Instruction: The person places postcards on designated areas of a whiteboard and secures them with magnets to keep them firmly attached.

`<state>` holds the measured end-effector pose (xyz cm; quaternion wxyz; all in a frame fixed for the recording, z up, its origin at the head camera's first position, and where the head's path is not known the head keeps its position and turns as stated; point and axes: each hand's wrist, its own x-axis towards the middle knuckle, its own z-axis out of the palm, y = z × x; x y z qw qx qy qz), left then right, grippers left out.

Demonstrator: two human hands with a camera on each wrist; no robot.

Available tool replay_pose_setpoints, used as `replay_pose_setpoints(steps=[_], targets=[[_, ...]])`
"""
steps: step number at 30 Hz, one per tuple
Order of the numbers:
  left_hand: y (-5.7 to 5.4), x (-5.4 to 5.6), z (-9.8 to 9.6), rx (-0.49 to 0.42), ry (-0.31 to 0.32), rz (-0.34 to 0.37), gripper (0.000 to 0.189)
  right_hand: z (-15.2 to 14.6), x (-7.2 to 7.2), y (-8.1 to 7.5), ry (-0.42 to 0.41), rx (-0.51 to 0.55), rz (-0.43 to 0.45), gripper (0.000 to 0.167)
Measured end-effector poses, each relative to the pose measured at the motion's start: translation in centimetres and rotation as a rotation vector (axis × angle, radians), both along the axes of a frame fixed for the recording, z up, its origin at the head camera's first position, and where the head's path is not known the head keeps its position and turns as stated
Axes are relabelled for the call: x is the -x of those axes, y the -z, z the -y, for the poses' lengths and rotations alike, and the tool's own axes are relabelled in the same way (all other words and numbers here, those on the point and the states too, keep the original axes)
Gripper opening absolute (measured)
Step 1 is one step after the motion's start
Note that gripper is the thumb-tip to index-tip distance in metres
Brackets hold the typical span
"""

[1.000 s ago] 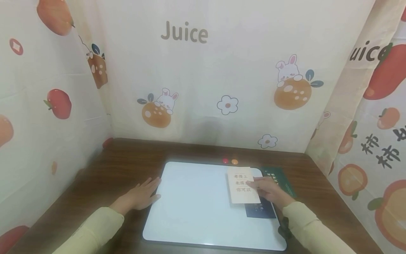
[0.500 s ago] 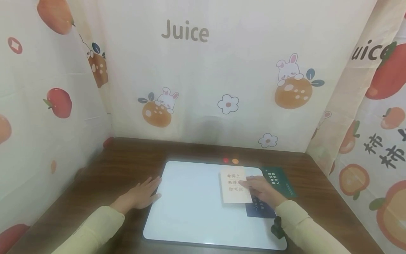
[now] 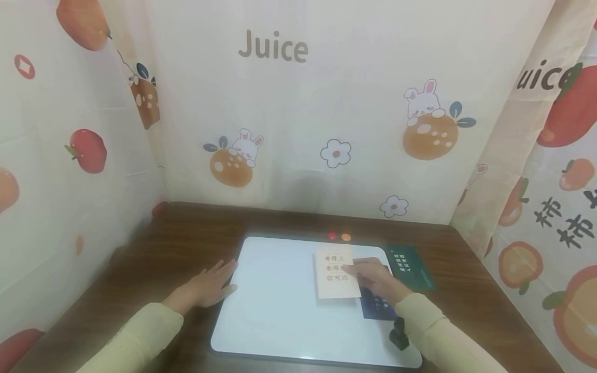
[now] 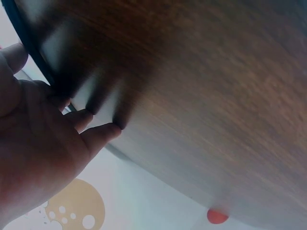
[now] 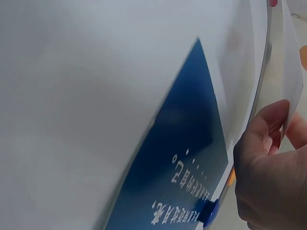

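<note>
My right hand (image 3: 375, 277) pinches a cream card (image 3: 338, 287) with printed characters by its right edge. In the right wrist view the card (image 5: 291, 67) stands clear of the whiteboard surface, between thumb and fingers. Below the hand, a dark blue card (image 3: 377, 310) lies on the right part of the whiteboard (image 3: 275, 311), partly covered by my arm in the head view. A round blue magnet (image 5: 210, 213) sits at that card's edge in the right wrist view. My left hand (image 3: 210, 285) touches the board's left edge, fingers extended; its fingertips reach the table in the left wrist view.
A green card (image 3: 415, 272) lies on the wooden table (image 3: 186, 228) at the board's right side. Red (image 3: 332, 236) and orange (image 3: 345, 237) round magnets are beyond the board's far edge. Printed curtains (image 3: 298, 114) enclose the table at the back and both sides.
My right hand has carried the cream card leftward over the whiteboard, uncovering more of the green card. The left hand stays in the same place.
</note>
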<state>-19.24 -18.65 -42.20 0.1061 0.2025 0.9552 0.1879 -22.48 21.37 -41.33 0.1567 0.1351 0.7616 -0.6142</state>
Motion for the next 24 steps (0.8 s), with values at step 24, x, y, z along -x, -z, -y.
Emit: replay_pose_setpoints(steps=[24], targets=[[0.1,-0.1,0.1,-0.003,0.002,-0.009,0.064,1.4,-0.3,0.7,0.038,-0.368,-0.088,0.057]])
